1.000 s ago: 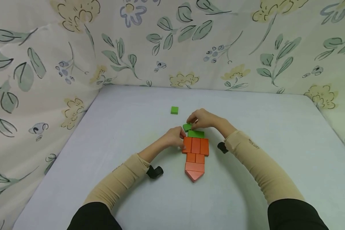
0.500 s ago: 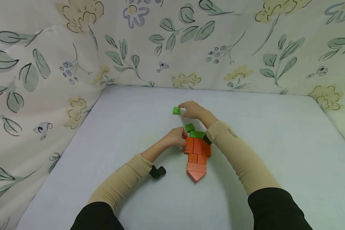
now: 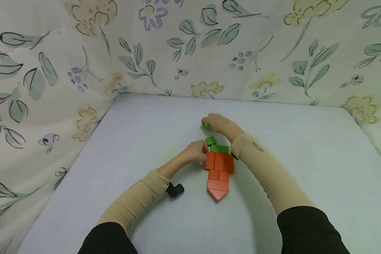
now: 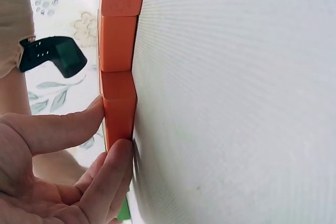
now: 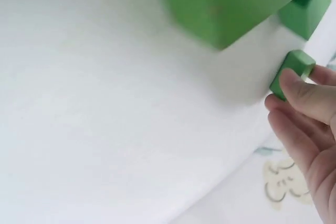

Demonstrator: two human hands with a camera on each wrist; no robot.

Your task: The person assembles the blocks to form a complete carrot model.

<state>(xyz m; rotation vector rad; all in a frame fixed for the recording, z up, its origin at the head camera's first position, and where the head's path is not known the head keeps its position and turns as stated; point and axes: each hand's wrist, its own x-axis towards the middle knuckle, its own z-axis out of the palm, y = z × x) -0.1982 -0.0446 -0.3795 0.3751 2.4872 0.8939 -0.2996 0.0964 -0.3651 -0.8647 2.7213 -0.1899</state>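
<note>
My right hand pinches a small green block just beyond the arrangement; the right wrist view shows this block between thumb and fingers. A second small green block lies at a slant on the table, by the corner of a green rectangular block. Below that are several orange blocks set side by side and a pinkish-red pointed end. With its thumb and fingertips, my left hand touches the side of the leftmost orange block.
The blocks lie on a white table, with floral fabric rising behind and at the left. A black wrist device hangs beneath the left forearm. Green blocks loom close in the right wrist view.
My right hand let go of the slanted green block, moved away to the farther small green block, took hold of it and drew it slightly right. My left hand stayed at the orange block.
</note>
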